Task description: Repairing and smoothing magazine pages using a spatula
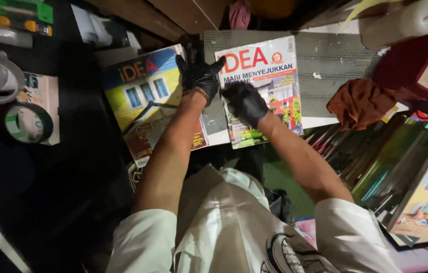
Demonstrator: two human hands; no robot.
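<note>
Both my hands wear black gloves. My left hand (200, 75) hovers with spread fingers over the gap between two magazines, touching the right edge of the left magazine (145, 96), whose cover shows a yellow house with blue windows. My right hand (245, 102) rests curled on the left edge of the right magazine (269, 76), which has a white cover with red lettering and a house picture. Whether it grips the edge is unclear. Both magazines lie flat on a grey mesh mat (330, 60).
A crumpled rust-brown cloth (359, 102) lies right of the magazines. A row of upright books and magazines (401, 167) fills the lower right. Rolls of tape (27, 123) and a box sit on the dark surface at left. A white plastic jug (401, 23) stands top right.
</note>
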